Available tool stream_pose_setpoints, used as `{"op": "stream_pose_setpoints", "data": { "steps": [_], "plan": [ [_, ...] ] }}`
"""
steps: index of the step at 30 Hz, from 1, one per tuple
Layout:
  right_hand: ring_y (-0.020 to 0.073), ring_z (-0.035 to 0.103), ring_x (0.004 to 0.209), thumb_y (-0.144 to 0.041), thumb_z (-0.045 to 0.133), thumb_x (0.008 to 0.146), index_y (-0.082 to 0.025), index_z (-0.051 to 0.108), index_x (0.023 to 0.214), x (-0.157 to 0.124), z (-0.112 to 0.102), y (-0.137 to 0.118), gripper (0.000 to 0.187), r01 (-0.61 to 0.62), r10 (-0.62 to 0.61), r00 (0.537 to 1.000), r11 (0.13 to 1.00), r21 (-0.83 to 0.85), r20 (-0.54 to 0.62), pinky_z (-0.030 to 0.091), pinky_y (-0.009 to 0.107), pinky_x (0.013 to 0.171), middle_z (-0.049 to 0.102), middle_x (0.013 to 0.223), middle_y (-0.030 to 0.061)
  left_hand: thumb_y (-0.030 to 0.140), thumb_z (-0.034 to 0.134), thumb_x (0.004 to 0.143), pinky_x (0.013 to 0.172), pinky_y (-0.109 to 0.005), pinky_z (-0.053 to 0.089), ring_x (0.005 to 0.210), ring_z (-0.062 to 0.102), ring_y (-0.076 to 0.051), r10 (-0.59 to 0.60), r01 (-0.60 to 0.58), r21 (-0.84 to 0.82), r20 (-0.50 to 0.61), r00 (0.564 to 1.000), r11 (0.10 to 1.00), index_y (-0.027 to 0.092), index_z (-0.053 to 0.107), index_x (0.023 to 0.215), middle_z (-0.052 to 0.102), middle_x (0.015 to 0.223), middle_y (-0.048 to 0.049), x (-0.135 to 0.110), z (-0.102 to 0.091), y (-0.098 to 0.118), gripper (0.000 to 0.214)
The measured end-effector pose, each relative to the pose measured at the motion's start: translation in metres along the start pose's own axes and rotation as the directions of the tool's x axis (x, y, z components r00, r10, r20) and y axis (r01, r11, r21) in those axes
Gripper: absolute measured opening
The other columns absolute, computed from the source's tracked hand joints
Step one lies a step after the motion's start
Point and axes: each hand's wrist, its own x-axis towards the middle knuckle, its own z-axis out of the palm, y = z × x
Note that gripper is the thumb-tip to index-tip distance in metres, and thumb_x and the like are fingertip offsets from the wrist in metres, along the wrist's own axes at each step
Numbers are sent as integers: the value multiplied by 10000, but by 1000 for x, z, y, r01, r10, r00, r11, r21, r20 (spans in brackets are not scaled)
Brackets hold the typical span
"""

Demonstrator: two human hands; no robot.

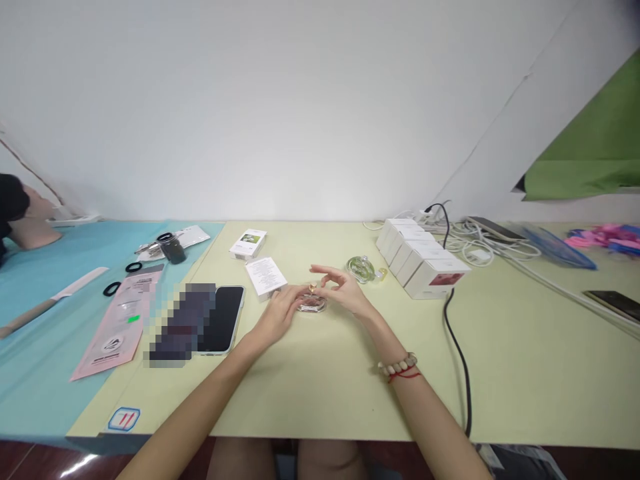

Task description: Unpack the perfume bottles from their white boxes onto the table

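Observation:
A small clear-pink perfume bottle [311,305] with a gold-coloured neck stands on the pale yellow tabletop in front of me. My left hand [279,313] has its fingers against the bottle's left side, holding it at the table. From the right, my right hand [344,291] reaches over it, thumb near the neck and the other fingers raised apart. Whether that thumb touches the neck I cannot tell. Behind my right hand sits a green perfume bottle [361,269], with a yellowish cap [381,274] beside it. A white printed box [266,277] lies just beyond my left hand.
Several white boxes [420,257] stand in a row at right, near a black cable [457,353] and white cords [480,250]. Another white box [249,244] lies behind. At left are a phone [223,320], a pink packet [117,327] and a dark jar [173,248].

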Motion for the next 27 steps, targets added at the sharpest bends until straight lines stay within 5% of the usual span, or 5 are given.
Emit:
{"op": "stream_pose_setpoints", "data": {
  "steps": [2, 4, 9, 19, 27],
  "plan": [
    [116, 551, 646, -482, 631, 668, -199, 662, 1022, 4, -12, 6, 454, -8, -6, 966, 999, -52, -258, 431, 231, 523, 655, 1003, 83, 223, 303, 929, 931, -366, 370, 1108, 491, -188, 4, -4, 2, 1, 1000, 1000, 254, 432, 1225, 552, 1199, -45, 0, 0, 0, 324],
    [126, 552, 642, -546, 463, 769, -151, 640, 1048, 7, -28, 15, 515, -49, -7, 860, 994, -97, -509, 416, 237, 508, 648, 981, 107, 231, 298, 931, 933, -368, 365, 1108, 493, -188, 8, -8, 8, 4, 1000, 1000, 258, 425, 1233, 551, 1203, -43, -1, -1, 1, 328],
    [201, 558, 805, -403, 431, 789, -98, 588, 1125, 0, -70, 45, 480, -211, -35, 691, 946, -248, -722, 436, 352, 735, 586, 1095, 156, 236, 283, 936, 912, -363, 370, 1095, 497, -186, 1, -3, 61, 20, 1000, 998, 255, 400, 1252, 549, 1195, -45, -2, -1, 2, 338],
    [232, 523, 1024, -131, 386, 732, -143, 668, 1006, -4, -88, 84, 393, -284, -63, 836, 801, -528, -546, 387, 385, 897, 585, 1127, 123, 239, 275, 934, 902, -369, 368, 1076, 501, -199, -10, 10, 89, -3, 1000, 996, 236, 414, 1227, 558, 1159, -60, -5, -2, 3, 325],
    [230, 535, 960, -99, 391, 649, -152, 582, 1160, -6, -94, 86, 548, -350, -58, 825, 729, -589, -562, 413, 362, 811, 571, 1141, 112, 244, 285, 930, 910, -371, 375, 1054, 513, -199, 4, -3, 104, -13, 1000, 995, 225, 433, 1219, 576, 1130, -66, -4, -4, 5, 325]
  ]
}}
